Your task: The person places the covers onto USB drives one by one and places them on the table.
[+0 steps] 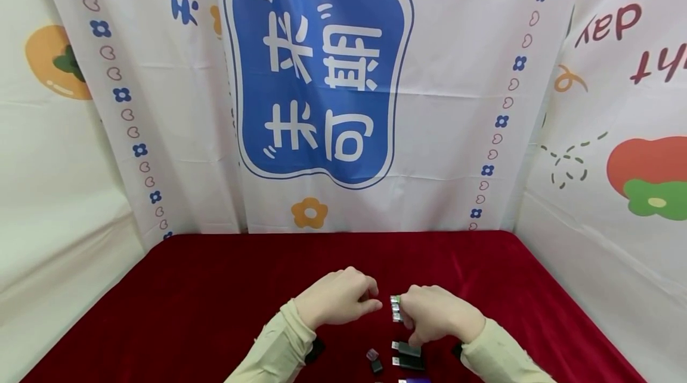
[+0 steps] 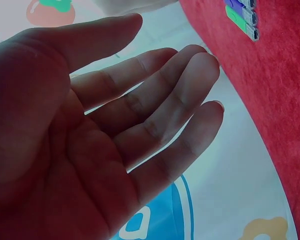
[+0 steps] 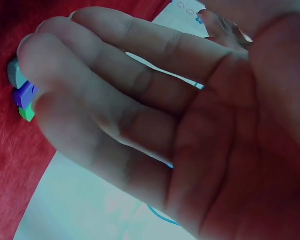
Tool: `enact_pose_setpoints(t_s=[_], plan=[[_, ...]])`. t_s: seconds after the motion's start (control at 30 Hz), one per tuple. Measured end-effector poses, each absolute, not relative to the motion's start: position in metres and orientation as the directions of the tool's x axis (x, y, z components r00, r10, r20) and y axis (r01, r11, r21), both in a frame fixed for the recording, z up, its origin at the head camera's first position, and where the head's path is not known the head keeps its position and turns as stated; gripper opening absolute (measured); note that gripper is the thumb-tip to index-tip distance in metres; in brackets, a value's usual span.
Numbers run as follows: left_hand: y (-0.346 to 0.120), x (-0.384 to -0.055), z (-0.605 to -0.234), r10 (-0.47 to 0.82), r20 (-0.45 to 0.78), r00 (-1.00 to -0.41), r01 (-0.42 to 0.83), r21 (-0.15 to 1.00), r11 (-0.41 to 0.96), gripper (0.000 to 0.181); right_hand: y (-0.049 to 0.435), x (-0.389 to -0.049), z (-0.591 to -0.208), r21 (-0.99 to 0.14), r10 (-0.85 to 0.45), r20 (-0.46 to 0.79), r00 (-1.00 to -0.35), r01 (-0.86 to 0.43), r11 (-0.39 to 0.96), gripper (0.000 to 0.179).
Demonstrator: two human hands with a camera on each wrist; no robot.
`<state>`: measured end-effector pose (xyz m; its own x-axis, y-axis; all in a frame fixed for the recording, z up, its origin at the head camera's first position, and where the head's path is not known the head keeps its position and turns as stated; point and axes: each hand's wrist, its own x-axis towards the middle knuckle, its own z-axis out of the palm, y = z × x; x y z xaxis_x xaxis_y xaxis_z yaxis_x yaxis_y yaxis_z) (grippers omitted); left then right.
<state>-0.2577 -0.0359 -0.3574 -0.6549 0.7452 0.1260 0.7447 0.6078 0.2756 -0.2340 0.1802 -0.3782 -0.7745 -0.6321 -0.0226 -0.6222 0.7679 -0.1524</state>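
USB sticks [image 1: 410, 363] lie in a line, front to back, on a red cloth [image 1: 214, 293], by the right hand [image 1: 441, 314]. White cloth walls [image 1: 445, 31] stand at the back and on both sides. They have pictures and words on them. The back wall has a big blue shape [image 1: 318, 87] with white writing. The side wall on the right has a red and green fruit [image 1: 649, 159]. The red cloth spreads out flat below the walls.

Two pale sleeves [image 1: 276, 344] come in from the bottom. The left hand [image 1: 339, 299] is just beside the far end of the line. Its fingers are loose and a little bent, and the thumb is apart from them. The right hand is over the far sticks and hides part of them. Its fingers are long and loose, and one cannot tell if the tips touch the sticks.

Three far sticks sit close side by side: a green stick [image 2: 238, 22], a purple stick [image 2: 236, 7] and a gray-green stick [image 3: 17, 75]. Nearer lie a gray stick [image 1: 410, 349], a black one and a purple-blue stick [image 1: 415, 380] cut off by the bottom edge. Smallest are a pinkish block [image 1: 372, 355] and a dark block [image 1: 377, 365], close together left of the line.
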Motion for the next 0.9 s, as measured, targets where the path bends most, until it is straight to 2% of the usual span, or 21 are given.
enact_pose_setpoints(t_s=[0.63,0.9], plan=[[-0.034,-0.257,-0.359,0.748,0.124,-0.653,0.745,0.288,0.602,0.009,0.174,-0.238,-0.386,-0.130,-0.687,-0.033,-0.726,-0.679,0.723,0.028],[-0.033,-0.256,-0.360,0.750,0.116,-0.651,0.744,0.291,0.601,0.010,0.171,-0.238,-0.392,-0.082,-0.676,-0.065,-0.734,-0.672,0.736,0.034]])
